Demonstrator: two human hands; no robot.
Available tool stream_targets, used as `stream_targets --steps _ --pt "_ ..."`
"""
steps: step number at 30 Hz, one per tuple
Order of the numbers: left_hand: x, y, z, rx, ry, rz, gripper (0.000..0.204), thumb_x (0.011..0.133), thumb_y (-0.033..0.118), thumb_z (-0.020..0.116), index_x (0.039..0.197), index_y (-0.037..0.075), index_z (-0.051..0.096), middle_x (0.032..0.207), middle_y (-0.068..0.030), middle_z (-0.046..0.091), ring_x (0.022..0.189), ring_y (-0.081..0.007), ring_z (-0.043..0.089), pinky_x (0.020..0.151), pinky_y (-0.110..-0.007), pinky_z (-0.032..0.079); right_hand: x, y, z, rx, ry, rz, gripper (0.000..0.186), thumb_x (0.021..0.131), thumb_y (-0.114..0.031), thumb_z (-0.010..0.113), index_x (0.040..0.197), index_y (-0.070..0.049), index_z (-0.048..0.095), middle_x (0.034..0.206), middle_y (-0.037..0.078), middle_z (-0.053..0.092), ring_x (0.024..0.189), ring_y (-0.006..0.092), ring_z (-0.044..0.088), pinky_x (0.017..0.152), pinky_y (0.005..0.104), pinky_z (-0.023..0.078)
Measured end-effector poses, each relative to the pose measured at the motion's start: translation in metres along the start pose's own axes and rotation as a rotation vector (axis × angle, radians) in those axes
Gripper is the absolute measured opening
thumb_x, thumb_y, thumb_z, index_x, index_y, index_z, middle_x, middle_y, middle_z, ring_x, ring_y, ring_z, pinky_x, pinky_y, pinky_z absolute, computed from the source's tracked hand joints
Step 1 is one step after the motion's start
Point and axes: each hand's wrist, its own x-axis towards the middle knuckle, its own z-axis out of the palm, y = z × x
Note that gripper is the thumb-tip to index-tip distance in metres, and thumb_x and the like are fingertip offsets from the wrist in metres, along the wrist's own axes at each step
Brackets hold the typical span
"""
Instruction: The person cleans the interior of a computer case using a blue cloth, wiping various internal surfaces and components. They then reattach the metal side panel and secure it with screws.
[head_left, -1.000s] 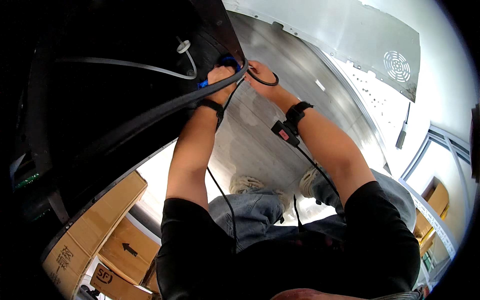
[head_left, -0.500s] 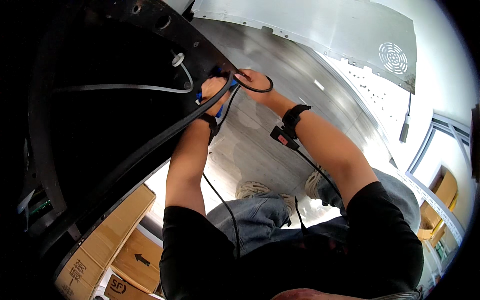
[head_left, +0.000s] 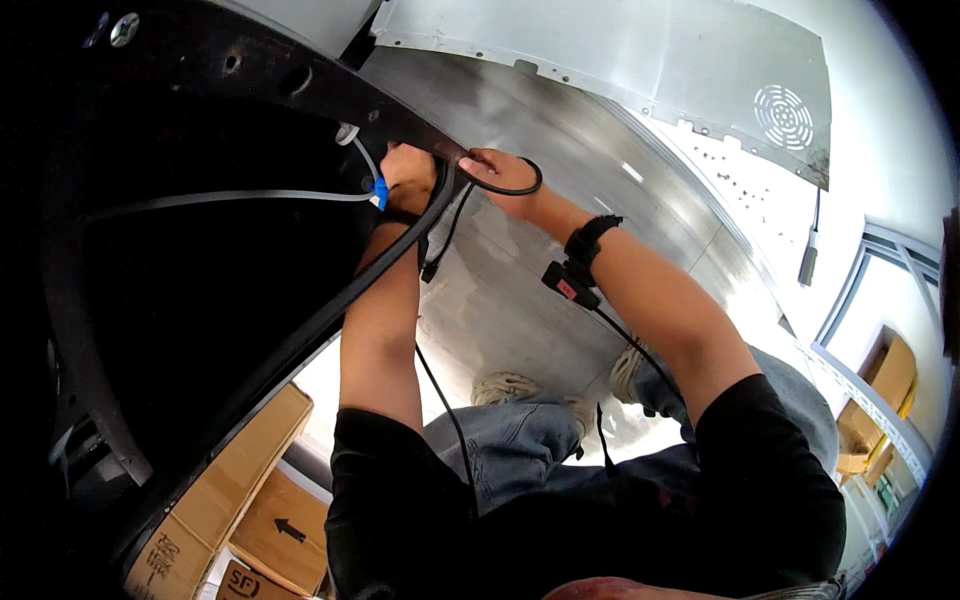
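Note:
My left hand (head_left: 408, 175) is inside the dark cabinet, just behind its metal edge (head_left: 400, 120), with its fingers curled. A small blue piece (head_left: 380, 193) shows beside that hand, against a grey tube (head_left: 270, 196); what the fingers hold is hidden. At the cabinet's corner, my right hand (head_left: 505, 172) pinches a thin black rubber strip (head_left: 541, 182), whose free end loops round by the fingers. A thicker black strip (head_left: 345, 293) runs along the cabinet's near edge and over my left wrist. A white round fitting (head_left: 346, 134) sits on the tube's upper end.
Cardboard boxes (head_left: 280, 525) stand at lower left. A pale metal panel (head_left: 640, 60) with a round vent lies at the far side, near scattered screws (head_left: 735, 182) and a screwdriver (head_left: 808, 262). A cable (head_left: 445, 240) with a plug hangs below my hands.
My left hand has moved left and deeper into the cabinet, away from my right hand. Less blue shows around it. My right hand stays almost in place at the corner with the strip.

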Motion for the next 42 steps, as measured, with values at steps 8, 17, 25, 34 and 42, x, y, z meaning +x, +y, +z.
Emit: stream_targets --steps 8,17,25,34,42 --pt "-0.033 0.044 -0.049 -0.143 -0.313 -0.100 0.020 0.085 0.016 0.058 0.090 0.002 0.071 0.097 -0.0164 0.071 0.090 -0.0327 0.069 0.080 -0.043 0.055 -0.001 -0.001 0.004 0.054 0.032 -0.004 0.065 0.095 -0.054 0.053 0.114 0.007 0.059 0.078 0.013 0.060 0.073 0.0209 0.057 0.070 0.0343 0.047" --pt "-0.109 0.042 -0.056 -0.679 -0.099 -0.657 0.044 0.076 0.024 0.071 0.117 0.011 0.062 0.104 -0.0227 0.067 0.100 -0.0434 0.063 0.085 -0.048 0.052 -0.040 0.044 0.087 -0.038 0.103 0.045 0.072 0.089 -0.038 0.068 0.137 0.004 0.034 0.102 0.018 0.060 0.092 0.0293 0.060 0.080 0.0412 0.048" --pt "-0.218 0.005 -0.065 -2.054 0.078 -1.192 0.050 0.082 -0.006 0.060 0.129 0.007 0.046 0.111 -0.0122 0.062 0.099 -0.0271 0.063 0.078 -0.040 0.057 -0.057 -0.017 0.117 -0.243 -0.515 -0.258 0.097 0.074 -0.036 0.080 0.152 -0.017 0.026 0.140 0.024 0.042 0.127 0.0418 0.045 0.104 0.0457 0.042" --pt "-0.272 -0.018 -0.098 -1.736 -0.197 -1.167 0.037 0.090 0.013 0.060 0.126 0.009 0.053 0.115 -0.0047 0.062 0.097 -0.0199 0.062 0.085 -0.037 0.051 -0.053 -0.030 0.154 -0.315 -0.513 -0.138 0.093 0.071 -0.022 0.075 0.152 -0.020 0.028 0.141 0.025 0.044 0.126 0.0414 0.049 0.103 0.0452 0.044" --pt "-0.277 -0.059 -0.140 -1.230 -0.303 -1.230 0.053 0.085 0.045 0.067 0.119 0.004 0.061 0.116 -0.0115 0.063 0.095 -0.0273 0.065 0.077 -0.043 0.052 -0.054 -0.043 0.138 -0.275 -0.439 -0.147 0.090 0.072 -0.020 0.074 0.151 -0.019 0.030 0.137 0.025 0.048 0.124 0.0421 0.050 0.102 0.0443 0.044"
